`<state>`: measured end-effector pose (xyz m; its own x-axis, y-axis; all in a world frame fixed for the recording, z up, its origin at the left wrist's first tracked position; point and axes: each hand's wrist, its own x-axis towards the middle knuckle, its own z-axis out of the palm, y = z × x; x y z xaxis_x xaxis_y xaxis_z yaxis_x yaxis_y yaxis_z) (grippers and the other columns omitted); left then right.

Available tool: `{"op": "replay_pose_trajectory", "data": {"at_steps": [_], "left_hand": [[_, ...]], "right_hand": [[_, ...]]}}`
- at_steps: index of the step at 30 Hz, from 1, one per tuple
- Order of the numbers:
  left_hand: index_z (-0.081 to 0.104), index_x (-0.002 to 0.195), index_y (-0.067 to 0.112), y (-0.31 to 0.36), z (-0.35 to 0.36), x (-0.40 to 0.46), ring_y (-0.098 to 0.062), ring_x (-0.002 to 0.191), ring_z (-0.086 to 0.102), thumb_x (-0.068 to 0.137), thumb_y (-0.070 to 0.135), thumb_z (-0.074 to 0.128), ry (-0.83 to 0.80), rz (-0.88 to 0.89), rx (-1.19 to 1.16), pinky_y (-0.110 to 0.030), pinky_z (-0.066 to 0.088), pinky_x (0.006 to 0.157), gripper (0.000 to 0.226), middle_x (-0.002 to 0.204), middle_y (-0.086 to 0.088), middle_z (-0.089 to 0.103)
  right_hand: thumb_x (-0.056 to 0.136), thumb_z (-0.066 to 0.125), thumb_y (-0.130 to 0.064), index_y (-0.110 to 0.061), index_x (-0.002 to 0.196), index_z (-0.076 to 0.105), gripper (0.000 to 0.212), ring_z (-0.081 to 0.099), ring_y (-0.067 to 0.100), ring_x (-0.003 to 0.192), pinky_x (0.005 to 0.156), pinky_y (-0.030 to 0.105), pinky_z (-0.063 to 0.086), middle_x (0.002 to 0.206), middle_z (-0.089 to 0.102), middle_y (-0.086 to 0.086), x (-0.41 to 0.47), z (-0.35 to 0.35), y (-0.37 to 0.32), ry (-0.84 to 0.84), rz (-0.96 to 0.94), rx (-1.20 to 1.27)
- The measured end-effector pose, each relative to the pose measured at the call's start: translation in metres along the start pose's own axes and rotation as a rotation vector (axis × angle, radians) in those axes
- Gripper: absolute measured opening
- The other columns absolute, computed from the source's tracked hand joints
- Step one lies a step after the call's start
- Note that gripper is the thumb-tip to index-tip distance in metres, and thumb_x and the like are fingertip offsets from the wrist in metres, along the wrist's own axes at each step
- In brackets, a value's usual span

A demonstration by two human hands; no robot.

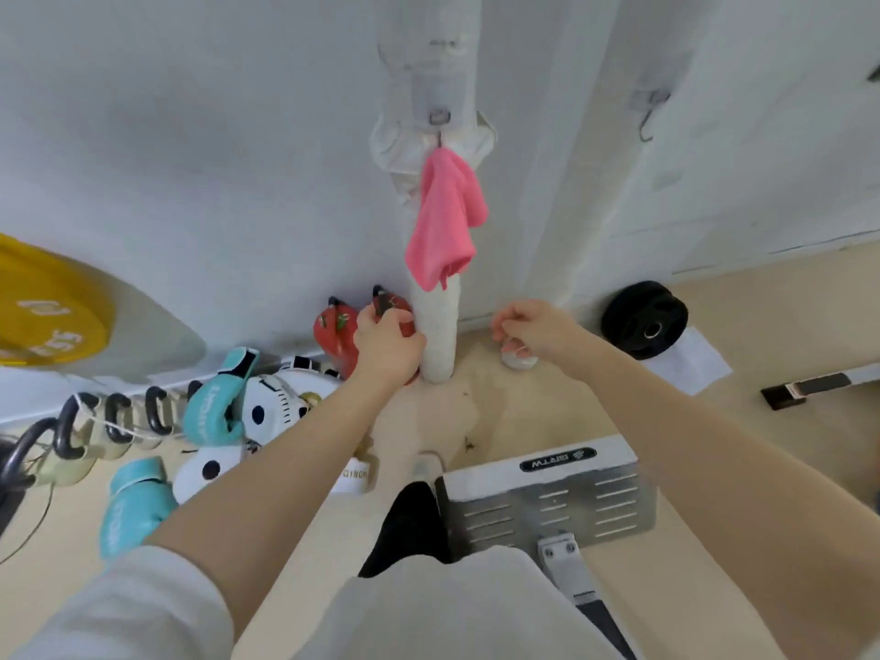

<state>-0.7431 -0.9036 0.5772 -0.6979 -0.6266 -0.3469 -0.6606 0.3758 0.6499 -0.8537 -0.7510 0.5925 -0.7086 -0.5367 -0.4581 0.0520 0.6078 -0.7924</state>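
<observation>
Yellow comes first, far left: a big yellow weight plate (43, 302) leans on the wall, and blue-green gloves (214, 402) lie on the floor near it. Next come two red gloves, close to the wall. The left hand (388, 345) has its fingers and thumb curled round the red glove (393, 304) that sits right by the white pipe (438, 335). The other red glove (335, 338) is just beside it. A pink cloth (445, 221) hangs on a hook up the pipe, above the hand.

To lift the glove well, I think the hand should hold it tight and pull it up and back toward the body. That way it will not scrape the pipe or knock the other glove over. It should keep low, under the cloth.

The right hand (533, 326) is on the other side of the pipe, fingers bent loosely over a small white thing (519, 360) on the floor. I cannot tell if it holds it. A black weight plate (643, 321) leans far right.
</observation>
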Motion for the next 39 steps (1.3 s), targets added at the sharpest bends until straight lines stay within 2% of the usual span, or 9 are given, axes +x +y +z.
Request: {"op": "replay_pose_trajectory", "data": {"at_steps": [4, 13, 16, 24, 26, 28, 31, 35, 39], "left_hand": [[0.062, 0.113, 0.011, -0.032, 0.024, -0.071, -0.028, 0.105, 0.057, 0.086, 0.012, 0.051, -0.108, -0.017, -0.068, -0.036, 0.048, 0.091, 0.029, 0.118, -0.010, 0.057], [0.056, 0.099, 0.013, -0.048, 0.067, -0.191, -0.008, 0.069, 0.056, 0.092, 0.006, 0.044, -0.514, 0.088, -0.092, -0.020, 0.041, 0.062, 0.016, 0.089, -0.001, 0.061], [0.056, 0.104, 0.010, -0.058, 0.081, -0.227, -0.008, 0.069, 0.054, 0.092, 0.004, 0.041, -0.618, 0.159, -0.008, -0.017, 0.041, 0.060, 0.020, 0.093, -0.005, 0.060], [0.061, 0.083, 0.020, -0.106, 0.109, -0.352, -0.015, 0.079, 0.058, 0.089, 0.001, 0.040, -0.854, 0.398, 0.106, -0.022, 0.047, 0.074, 0.029, 0.084, 0.001, 0.065], [0.063, 0.082, 0.017, -0.120, 0.119, -0.391, -0.013, 0.074, 0.057, 0.088, -0.001, 0.039, -0.916, 0.422, 0.151, -0.012, 0.045, 0.062, 0.031, 0.080, 0.003, 0.064], [0.064, 0.089, 0.013, -0.131, 0.131, -0.430, -0.010, 0.071, 0.056, 0.089, 0.000, 0.039, -0.997, 0.485, 0.216, -0.007, 0.041, 0.051, 0.028, 0.081, 0.002, 0.063], [0.066, 0.099, 0.012, -0.145, 0.155, -0.478, -0.012, 0.080, 0.058, 0.091, 0.006, 0.043, -1.122, 0.686, 0.385, -0.012, 0.043, 0.066, 0.026, 0.089, 0.003, 0.064], [0.061, 0.114, 0.010, -0.149, 0.192, -0.538, -0.014, 0.085, 0.054, 0.093, 0.008, 0.043, -1.185, 0.808, 0.490, -0.003, 0.035, 0.061, 0.028, 0.105, -0.005, 0.065], [0.043, 0.136, 0.020, -0.141, 0.241, -0.599, -0.020, 0.103, 0.056, 0.094, 0.015, 0.043, -1.197, 0.802, 0.544, -0.021, 0.045, 0.084, 0.042, 0.126, -0.002, 0.057]], "right_hand": [[0.095, 0.043, -0.011, -0.015, 0.088, 0.055, 0.015, 0.055, 0.012, 0.065, 0.062, 0.021, 0.042, 0.083, 0.058, 0.001, -0.056, 0.014, 0.050, -0.028, 0.090, 0.039], [0.093, 0.052, -0.019, -0.015, 0.085, 0.055, 0.009, 0.054, 0.010, 0.063, 0.061, 0.020, 0.043, 0.082, 0.062, 0.001, -0.198, 0.036, 0.141, -0.037, 0.177, 0.004], [0.093, 0.052, -0.018, -0.013, 0.087, 0.059, 0.010, 0.056, 0.011, 0.066, 0.070, 0.025, 0.047, 0.079, 0.062, -0.001, -0.258, 0.040, 0.171, 0.103, 0.178, 0.047], [0.093, 0.049, -0.012, -0.007, 0.091, 0.054, 0.008, 0.053, 0.011, 0.062, 0.054, 0.015, 0.044, 0.076, 0.057, 0.004, -0.428, 0.109, 0.240, 0.419, 0.346, 0.294], [0.093, 0.050, -0.010, -0.006, 0.089, 0.055, 0.008, 0.056, 0.007, 0.055, 0.050, 0.009, 0.044, 0.074, 0.058, 0.004, -0.469, 0.132, 0.257, 0.438, 0.404, 0.324], [0.093, 0.052, -0.012, -0.009, 0.084, 0.057, 0.011, 0.059, 0.005, 0.052, 0.057, 0.017, 0.047, 0.075, 0.061, 0.003, -0.509, 0.148, 0.276, 0.481, 0.468, 0.419], [0.093, 0.051, -0.015, -0.007, 0.093, 0.058, 0.011, 0.058, 0.015, 0.066, 0.061, 0.020, 0.046, 0.083, 0.059, 0.006, -0.571, 0.161, 0.304, 0.585, 0.539, 0.511], [0.095, 0.047, -0.019, -0.005, 0.102, 0.060, 0.020, 0.059, 0.019, 0.082, 0.081, 0.034, 0.049, 0.093, 0.059, 0.007, -0.638, 0.164, 0.344, 0.695, 0.598, 0.444], [0.093, 0.050, -0.021, -0.010, 0.097, 0.062, 0.017, 0.061, 0.023, 0.087, 0.088, 0.042, 0.049, 0.089, 0.063, 0.003, -0.688, 0.152, 0.390, 0.848, 0.609, 0.392]]}}
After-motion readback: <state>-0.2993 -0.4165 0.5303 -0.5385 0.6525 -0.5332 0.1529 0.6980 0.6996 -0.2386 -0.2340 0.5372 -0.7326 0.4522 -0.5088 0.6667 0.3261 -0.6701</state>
